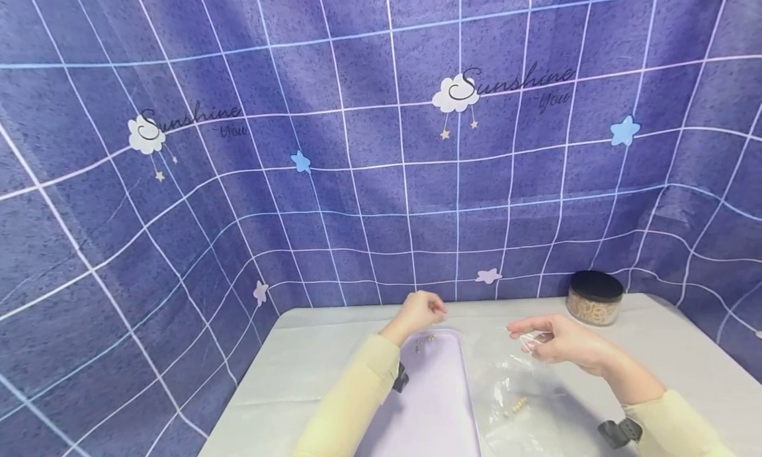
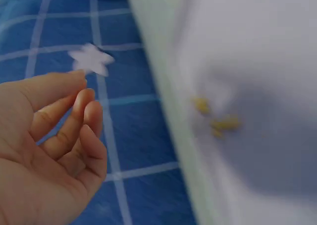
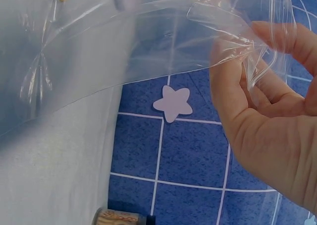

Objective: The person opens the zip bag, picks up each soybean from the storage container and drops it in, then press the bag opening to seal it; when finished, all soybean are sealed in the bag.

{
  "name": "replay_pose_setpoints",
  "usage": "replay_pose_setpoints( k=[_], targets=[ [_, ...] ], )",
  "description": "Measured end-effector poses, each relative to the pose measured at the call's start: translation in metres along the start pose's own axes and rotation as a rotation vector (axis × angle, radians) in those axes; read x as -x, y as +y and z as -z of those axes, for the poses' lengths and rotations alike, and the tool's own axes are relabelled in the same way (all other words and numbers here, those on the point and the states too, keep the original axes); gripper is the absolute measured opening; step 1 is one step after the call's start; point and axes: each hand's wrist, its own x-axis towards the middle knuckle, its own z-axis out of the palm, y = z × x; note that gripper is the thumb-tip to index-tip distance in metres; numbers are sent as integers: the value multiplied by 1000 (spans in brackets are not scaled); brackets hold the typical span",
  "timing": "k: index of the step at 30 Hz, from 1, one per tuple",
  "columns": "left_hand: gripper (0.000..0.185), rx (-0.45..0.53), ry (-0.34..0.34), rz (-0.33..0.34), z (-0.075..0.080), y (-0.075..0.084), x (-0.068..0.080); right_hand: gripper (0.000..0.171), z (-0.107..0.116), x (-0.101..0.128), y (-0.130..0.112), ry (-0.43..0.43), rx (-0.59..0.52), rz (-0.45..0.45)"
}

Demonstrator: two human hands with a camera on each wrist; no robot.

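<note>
My right hand [image 1: 568, 344] pinches the top of a clear plastic zip bag [image 3: 163, 41], thumb and fingers at its zip strip. A few small beige pieces [image 1: 520, 405] show in the lower part of the bag. My left hand [image 2: 59, 145] hovers over the far end of a pale lilac tray [image 1: 431, 404], its fingers loosely curled and thumb tip close to the forefinger. Nothing shows between those fingertips. Several small yellow pieces [image 2: 218, 118] lie in the tray near its far edge, blurred in the left wrist view.
A clear jar with a black lid [image 1: 595, 297], filled with tan ring-shaped pieces, stands at the table's back right. The table has a pale cover [image 1: 297, 364]. A blue-purple gridded curtain [image 1: 369, 179] hangs close behind and at both sides.
</note>
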Motion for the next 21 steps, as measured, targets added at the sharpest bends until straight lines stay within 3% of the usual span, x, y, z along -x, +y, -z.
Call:
replay_pose_setpoints(
  k=[5, 9, 21],
  targets=[
    [13, -129, -31, 100, -6, -35, 14, 60, -2, -2, 1, 8, -5, -2],
    [13, -176, -51, 145, -11, -52, 22, 61, -1, -3, 2, 10, -3, -4],
    [11, -207, -52, 153, -23, -71, 27, 62, 0, -3, 2, 4, -3, -4]
  ],
)
